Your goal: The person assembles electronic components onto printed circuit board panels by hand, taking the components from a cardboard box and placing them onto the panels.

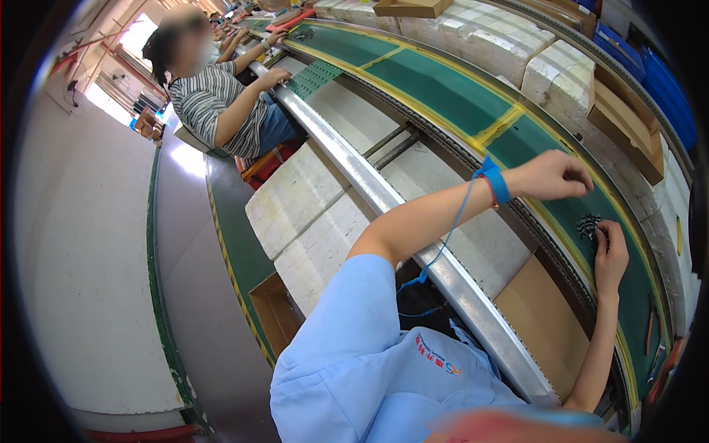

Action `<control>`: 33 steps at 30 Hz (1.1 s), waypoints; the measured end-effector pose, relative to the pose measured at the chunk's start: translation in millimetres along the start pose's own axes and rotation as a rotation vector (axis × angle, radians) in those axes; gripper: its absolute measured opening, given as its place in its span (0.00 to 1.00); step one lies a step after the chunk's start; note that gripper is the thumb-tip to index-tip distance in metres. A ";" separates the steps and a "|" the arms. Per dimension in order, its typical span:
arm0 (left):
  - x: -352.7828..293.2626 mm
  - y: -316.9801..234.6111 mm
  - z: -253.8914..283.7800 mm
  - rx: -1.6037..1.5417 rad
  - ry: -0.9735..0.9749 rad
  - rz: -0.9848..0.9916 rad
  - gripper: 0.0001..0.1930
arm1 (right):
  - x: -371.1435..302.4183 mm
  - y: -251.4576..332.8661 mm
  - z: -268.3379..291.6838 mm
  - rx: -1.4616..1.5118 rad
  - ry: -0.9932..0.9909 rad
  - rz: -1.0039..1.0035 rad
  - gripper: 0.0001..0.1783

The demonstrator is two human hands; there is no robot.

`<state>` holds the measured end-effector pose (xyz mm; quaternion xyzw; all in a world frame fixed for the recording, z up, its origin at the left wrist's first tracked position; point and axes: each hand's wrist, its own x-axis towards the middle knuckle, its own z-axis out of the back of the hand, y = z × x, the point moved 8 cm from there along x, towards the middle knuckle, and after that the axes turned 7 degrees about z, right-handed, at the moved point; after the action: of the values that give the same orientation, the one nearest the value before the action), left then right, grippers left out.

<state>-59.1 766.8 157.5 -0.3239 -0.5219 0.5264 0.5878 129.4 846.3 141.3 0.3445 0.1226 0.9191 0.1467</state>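
My left hand [550, 176] hovers over the green conveyor belt [436, 88], its fingers curled inward. Whatever lies between those fingertips, if anything, is hidden. A blue wrist strap [496, 184] circles my left wrist, and its thin cord [456, 221] runs down toward my body. Lower on the belt, a small heap of black parts [586, 226] lies in front of my left hand. The fingertips of my right hand [611, 255] are pinched together at the edge of this heap, closed on a small black part.
A metal rail [473, 284] runs between me and the belt. White foam blocks [557, 74] and an open cardboard box [628, 122] line the far side. Hand tools [654, 362] lie at the belt's lower right. A co-worker in a striped shirt [210, 103] sits upper left.
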 end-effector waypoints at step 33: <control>-329.6 94.1 472.5 1.166 -1.176 1.064 0.35 | -41.9 -95.3 8.1 -0.105 0.092 -0.152 0.06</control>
<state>-503.9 393.8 96.1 0.1376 -0.1758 0.9747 -0.0115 182.6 920.8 91.0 0.2834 0.1067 0.9254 0.2279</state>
